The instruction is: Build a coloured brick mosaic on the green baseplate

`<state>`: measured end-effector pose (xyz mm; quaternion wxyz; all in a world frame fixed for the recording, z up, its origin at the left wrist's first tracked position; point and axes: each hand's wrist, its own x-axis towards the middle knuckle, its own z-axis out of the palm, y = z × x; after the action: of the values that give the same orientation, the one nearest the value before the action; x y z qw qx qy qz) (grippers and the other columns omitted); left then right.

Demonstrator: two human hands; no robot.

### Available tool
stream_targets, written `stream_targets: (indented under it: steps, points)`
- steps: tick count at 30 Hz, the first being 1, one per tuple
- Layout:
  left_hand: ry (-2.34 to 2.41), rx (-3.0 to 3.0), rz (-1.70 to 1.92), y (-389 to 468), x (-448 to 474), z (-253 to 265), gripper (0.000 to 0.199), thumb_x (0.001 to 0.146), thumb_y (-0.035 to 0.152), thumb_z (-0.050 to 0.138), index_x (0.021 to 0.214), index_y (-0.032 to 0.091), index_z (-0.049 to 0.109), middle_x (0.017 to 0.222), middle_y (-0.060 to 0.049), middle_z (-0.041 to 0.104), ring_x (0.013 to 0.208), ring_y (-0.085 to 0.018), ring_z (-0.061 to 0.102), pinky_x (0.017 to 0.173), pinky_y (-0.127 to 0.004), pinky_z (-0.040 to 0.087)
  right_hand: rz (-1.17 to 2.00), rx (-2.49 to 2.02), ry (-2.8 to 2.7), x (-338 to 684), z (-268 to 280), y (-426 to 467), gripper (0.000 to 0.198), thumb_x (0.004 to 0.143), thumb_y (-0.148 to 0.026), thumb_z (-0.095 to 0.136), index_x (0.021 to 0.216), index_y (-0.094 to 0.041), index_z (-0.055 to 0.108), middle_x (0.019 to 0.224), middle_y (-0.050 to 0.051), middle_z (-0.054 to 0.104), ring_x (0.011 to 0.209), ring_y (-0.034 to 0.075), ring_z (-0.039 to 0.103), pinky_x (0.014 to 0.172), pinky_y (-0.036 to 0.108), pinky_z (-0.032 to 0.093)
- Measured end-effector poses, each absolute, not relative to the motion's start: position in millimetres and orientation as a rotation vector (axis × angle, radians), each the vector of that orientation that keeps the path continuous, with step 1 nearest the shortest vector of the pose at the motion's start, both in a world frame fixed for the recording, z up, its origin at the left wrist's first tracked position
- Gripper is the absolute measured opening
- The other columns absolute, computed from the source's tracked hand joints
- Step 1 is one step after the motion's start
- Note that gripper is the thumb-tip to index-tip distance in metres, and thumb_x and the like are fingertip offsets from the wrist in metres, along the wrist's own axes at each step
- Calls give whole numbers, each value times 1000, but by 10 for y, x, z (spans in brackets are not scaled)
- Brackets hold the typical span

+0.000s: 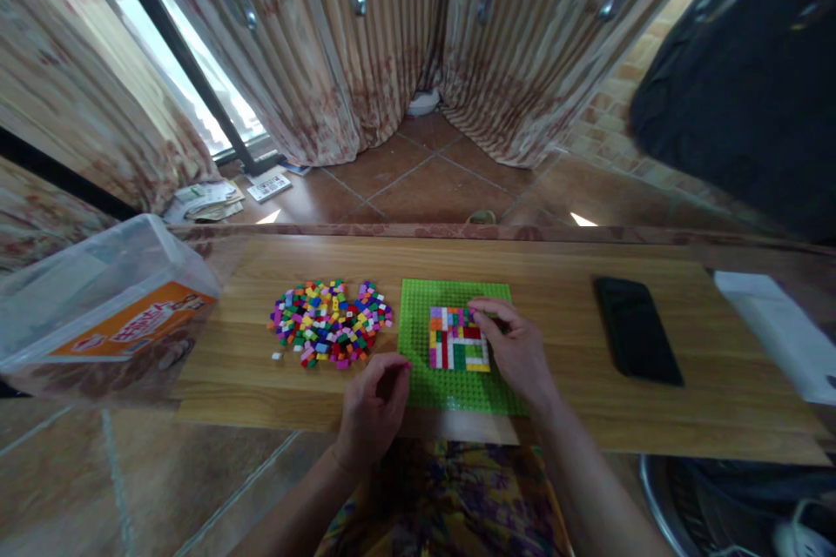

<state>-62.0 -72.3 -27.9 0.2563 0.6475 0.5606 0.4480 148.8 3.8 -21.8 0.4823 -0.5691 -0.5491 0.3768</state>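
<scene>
A green studded baseplate (418, 392) lies on the wooden table, with a square patch of colourful toy bricks (457, 339) built up on it. My right hand (515, 352) reaches over the patch from the right. Its thumb and forefinger close on a small brick at the patch's upper right corner; the fingers partly hide it. By the baseplate's left edge, my left hand (375, 405) is closed with its fingertips together. A tiny reddish spot shows at those fingertips, too small to identify. Left of the baseplate spreads a pile of loose toy bricks (330, 322).
A clear plastic tub (111, 296) with an orange label stands at the table's left end. A black phone (637, 331) lies on the right, with a white sheet (774, 331) beyond it. Curtains (366, 61) hang behind the table.
</scene>
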Motion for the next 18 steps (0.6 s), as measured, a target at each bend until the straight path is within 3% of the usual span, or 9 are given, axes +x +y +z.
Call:
stream_targets:
  steps: [11, 18]
  points:
    - [1512, 1722, 1204, -724, -614, -283, 6, 89, 16, 57, 92, 19, 61, 80, 1, 64, 71, -10, 61, 66, -19, 49, 1097, -1413, -1225, 1498, -212, 88, 21, 73, -38, 69, 86, -24, 77, 104, 7, 71, 97, 21, 64, 92, 40, 47]
    - [1527, 1701, 1195, -716, -607, -279, 6, 89, 18, 57, 91, 19, 62, 80, 0, 66, 71, -11, 63, 66, -20, 50, 1114, -1455, -1308, 1521, -186, 109, 23, 75, -38, 65, 87, -21, 76, 93, 6, 73, 85, 19, 66, 80, 36, 52]
